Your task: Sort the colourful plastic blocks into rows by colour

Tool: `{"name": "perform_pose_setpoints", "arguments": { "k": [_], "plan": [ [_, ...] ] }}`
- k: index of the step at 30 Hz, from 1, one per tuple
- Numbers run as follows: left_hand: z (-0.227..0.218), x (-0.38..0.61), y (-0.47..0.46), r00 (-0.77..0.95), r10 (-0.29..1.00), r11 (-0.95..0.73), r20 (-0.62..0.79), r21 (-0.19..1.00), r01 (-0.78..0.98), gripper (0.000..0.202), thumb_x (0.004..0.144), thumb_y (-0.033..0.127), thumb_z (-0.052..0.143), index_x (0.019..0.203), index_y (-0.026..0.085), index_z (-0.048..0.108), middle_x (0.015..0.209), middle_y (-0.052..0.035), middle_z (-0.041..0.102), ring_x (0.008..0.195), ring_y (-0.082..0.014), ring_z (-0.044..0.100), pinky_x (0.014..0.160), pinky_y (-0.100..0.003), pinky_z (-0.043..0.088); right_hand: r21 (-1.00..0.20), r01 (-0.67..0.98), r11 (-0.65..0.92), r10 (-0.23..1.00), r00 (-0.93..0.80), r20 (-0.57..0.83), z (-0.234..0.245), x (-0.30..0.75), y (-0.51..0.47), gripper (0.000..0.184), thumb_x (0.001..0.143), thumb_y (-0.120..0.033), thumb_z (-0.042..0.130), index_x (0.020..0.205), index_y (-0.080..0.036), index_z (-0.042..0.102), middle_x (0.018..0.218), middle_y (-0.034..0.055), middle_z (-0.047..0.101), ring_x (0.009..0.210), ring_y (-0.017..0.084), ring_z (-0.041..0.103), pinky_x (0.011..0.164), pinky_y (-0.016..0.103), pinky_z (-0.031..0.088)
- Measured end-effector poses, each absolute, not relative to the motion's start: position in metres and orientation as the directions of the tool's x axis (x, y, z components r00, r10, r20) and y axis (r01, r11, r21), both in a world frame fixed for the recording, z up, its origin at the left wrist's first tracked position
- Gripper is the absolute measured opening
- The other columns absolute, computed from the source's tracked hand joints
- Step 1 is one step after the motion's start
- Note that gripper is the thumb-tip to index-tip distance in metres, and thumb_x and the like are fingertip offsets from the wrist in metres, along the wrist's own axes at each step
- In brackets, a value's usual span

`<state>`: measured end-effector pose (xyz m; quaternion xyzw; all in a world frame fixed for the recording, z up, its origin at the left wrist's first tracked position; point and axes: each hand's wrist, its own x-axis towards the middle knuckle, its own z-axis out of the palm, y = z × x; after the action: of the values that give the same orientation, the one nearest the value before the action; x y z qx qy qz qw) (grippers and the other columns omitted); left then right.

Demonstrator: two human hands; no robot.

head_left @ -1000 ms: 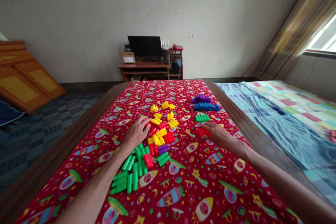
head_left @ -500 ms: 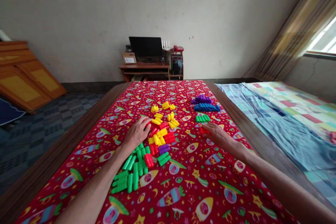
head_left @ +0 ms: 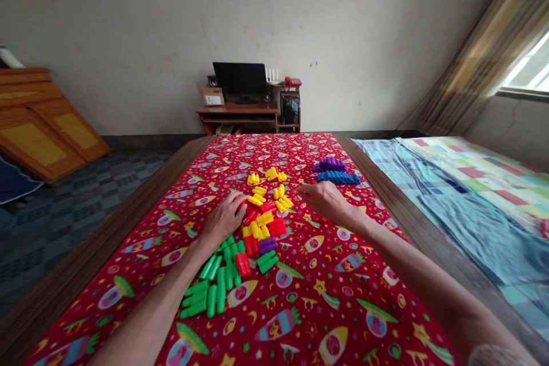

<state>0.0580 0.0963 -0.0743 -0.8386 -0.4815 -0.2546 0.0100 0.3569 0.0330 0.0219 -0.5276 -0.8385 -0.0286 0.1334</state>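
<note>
Over the left edge of a pile of plastic building blocks, my left hand [head_left: 225, 216] has its fingers curled on a red block [head_left: 242, 202]. Red blocks [head_left: 278, 227], yellow blocks [head_left: 264, 218] and a purple block [head_left: 268, 244] lie beside it. Green blocks [head_left: 198, 298] spread nearer to me. My right hand [head_left: 328, 200] is above the cloth, right of the yellow blocks [head_left: 283, 203], its fingers stretched to the left and no block visible in them. Behind it stand a blue row [head_left: 338, 177] and a purple row [head_left: 329, 164]; the hand hides the spot in front of them.
A red patterned cloth [head_left: 291, 297] covers the long wooden table [head_left: 386, 189]. Beyond its far end is a desk [head_left: 238, 108] with a monitor [head_left: 239, 79]. A bed [head_left: 472, 200] stands on the right, a wooden cabinet [head_left: 51, 126] on the left.
My right hand has left the red block by the green row and moved left and slightly up, now covering the green row. My left hand stays in place.
</note>
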Motion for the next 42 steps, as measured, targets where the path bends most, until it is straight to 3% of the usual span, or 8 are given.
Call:
{"name": "perform_pose_setpoints", "arguments": {
  "k": [4, 7, 12, 16, 21, 28, 35, 42],
  "plan": [
    [-0.074, 0.059, 0.095, 0.364, 0.830, -0.496, 0.423, 0.262, 0.828, 0.046, 0.092, 0.034, 0.036, 0.128, 0.011, 0.054, 0.127, -0.0172, 0.061, 0.119, -0.0274, 0.058, 0.101, -0.042, 0.047, -0.126, 0.804, 0.581, 0.802, -0.538, 0.260, 0.017, 0.303, 0.095, 0.031, 0.090, -0.013, 0.046, 0.112, -0.015, 0.067, 0.090, 0.0101, 0.072, 0.079, 0.016, 0.064, 0.066, 0.024, 0.040],
    [-0.073, 0.060, 0.092, 0.279, 0.864, -0.425, 0.420, 0.309, 0.851, 0.056, 0.091, 0.035, 0.040, 0.141, 0.008, 0.038, 0.136, -0.0194, 0.055, 0.124, -0.0278, 0.056, 0.101, -0.042, 0.047, -0.077, 0.619, 0.782, 0.623, -0.775, 0.101, 0.001, 0.270, 0.131, 0.044, 0.079, 0.001, 0.052, 0.117, -0.017, 0.064, 0.115, 0.0095, 0.068, 0.104, 0.017, 0.061, 0.084, 0.024, 0.045],
    [-0.071, 0.061, 0.090, 0.290, 0.869, -0.426, 0.400, 0.310, 0.850, 0.057, 0.091, 0.033, 0.039, 0.141, 0.006, 0.037, 0.140, -0.0205, 0.052, 0.127, -0.0275, 0.053, 0.104, -0.042, 0.044, 0.021, 0.545, 0.838, 0.545, -0.834, -0.082, -0.015, 0.247, 0.153, 0.034, 0.080, 0.001, 0.056, 0.111, -0.008, 0.064, 0.113, 0.0140, 0.068, 0.101, 0.020, 0.061, 0.090, 0.030, 0.048],
    [-0.075, 0.059, 0.093, 0.348, 0.823, -0.496, 0.448, 0.269, 0.826, 0.047, 0.092, 0.035, 0.038, 0.130, 0.011, 0.052, 0.130, -0.0173, 0.060, 0.121, -0.0272, 0.056, 0.103, -0.043, 0.046, 0.018, 0.583, 0.812, 0.583, -0.812, 0.003, -0.001, 0.261, 0.145, 0.027, 0.087, -0.007, 0.054, 0.112, -0.007, 0.062, 0.109, 0.0156, 0.067, 0.101, 0.021, 0.060, 0.092, 0.034, 0.047],
    [-0.078, 0.054, 0.099, 0.400, 0.734, -0.569, 0.549, 0.176, 0.803, 0.044, 0.094, 0.036, 0.034, 0.112, 0.013, 0.067, 0.132, -0.0166, 0.057, 0.132, -0.0297, 0.045, 0.111, -0.048, 0.036, -0.170, 0.703, 0.691, 0.716, -0.635, 0.288, 0.014, 0.321, 0.081, 0.036, 0.087, -0.015, 0.060, 0.122, -0.010, 0.054, 0.108, 0.0164, 0.064, 0.097, 0.021, 0.060, 0.083, 0.035, 0.050],
    [-0.067, 0.062, 0.111, 0.593, 0.716, -0.677, 0.367, 0.162, 0.718, 0.044, 0.087, 0.032, 0.046, 0.128, 0.020, 0.060, 0.137, -0.0103, 0.057, 0.130, -0.0285, 0.047, 0.110, -0.051, 0.035, -0.238, 0.770, 0.592, 0.806, -0.565, 0.176, -0.028, 0.406, -0.045, 0.010, 0.092, -0.017, 0.051, 0.098, -0.017, 0.059, 0.094, 0.0082, 0.067, 0.084, 0.017, 0.064, 0.073, 0.030, 0.053],
    [-0.055, 0.073, 0.105, 0.564, 0.736, -0.655, 0.375, 0.181, 0.734, 0.029, 0.089, 0.031, 0.047, 0.106, 0.023, 0.069, 0.111, -0.0087, 0.072, 0.103, -0.0247, 0.065, 0.105, -0.047, 0.038, -0.100, 0.846, 0.524, 0.835, -0.486, 0.258, -0.051, 0.419, -0.064, 0.010, 0.091, -0.024, 0.057, 0.098, -0.019, 0.063, 0.101, 0.0104, 0.071, 0.088, 0.021, 0.068, 0.076, 0.034, 0.056],
    [-0.013, 0.092, 0.063, 0.375, 0.833, -0.540, 0.406, 0.452, 0.710, 0.032, 0.083, 0.048, 0.055, 0.095, 0.021, 0.067, 0.088, -0.0052, 0.075, 0.079, -0.0208, 0.069, 0.073, -0.028, 0.052, -0.150, 0.792, 0.591, 0.735, -0.453, 0.505, -0.031, 0.413, -0.068, 0.022, 0.096, -0.028, 0.049, 0.108, -0.017, 0.065, 0.102, 0.0125, 0.072, 0.090, 0.021, 0.070, 0.077, 0.034, 0.057]
  ]
}}
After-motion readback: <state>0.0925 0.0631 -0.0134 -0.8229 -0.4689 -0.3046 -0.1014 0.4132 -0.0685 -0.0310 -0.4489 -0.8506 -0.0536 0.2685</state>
